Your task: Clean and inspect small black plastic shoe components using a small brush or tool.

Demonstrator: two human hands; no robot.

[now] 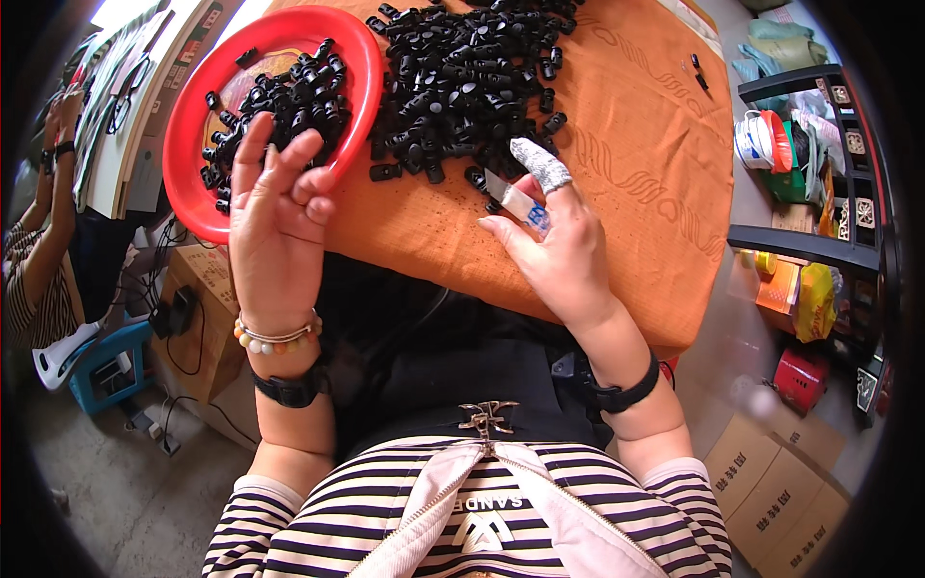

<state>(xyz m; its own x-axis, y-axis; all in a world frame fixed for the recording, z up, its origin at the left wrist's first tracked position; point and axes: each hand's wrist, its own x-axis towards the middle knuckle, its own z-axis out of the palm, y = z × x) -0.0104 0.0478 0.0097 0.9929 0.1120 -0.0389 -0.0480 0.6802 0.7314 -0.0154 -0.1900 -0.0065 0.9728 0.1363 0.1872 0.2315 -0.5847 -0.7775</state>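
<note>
My left hand (279,226) is raised over the near edge of a red round tray (183,164), palm turned up, fingers apart and partly bent, with nothing visible in them. Inside the tray lie small black plastic cord locks (303,101). A larger pile of the same cord locks (453,82) covers the table to its right. At the pile's near edge, my right hand (559,241) grips a small blade (520,204) wrapped in white and blue tape. Grey cloth covers that hand's index finger. A cord lock (476,177) lies beside the blade tip.
An orange patterned cloth (636,193) covers the table, with brown specks near its front edge. Two small dark pieces (700,75) lie at the far right. A dark shelf (809,241) holding bags stands right, a cardboard box (198,328) left. Another person's arm (56,183) shows far left.
</note>
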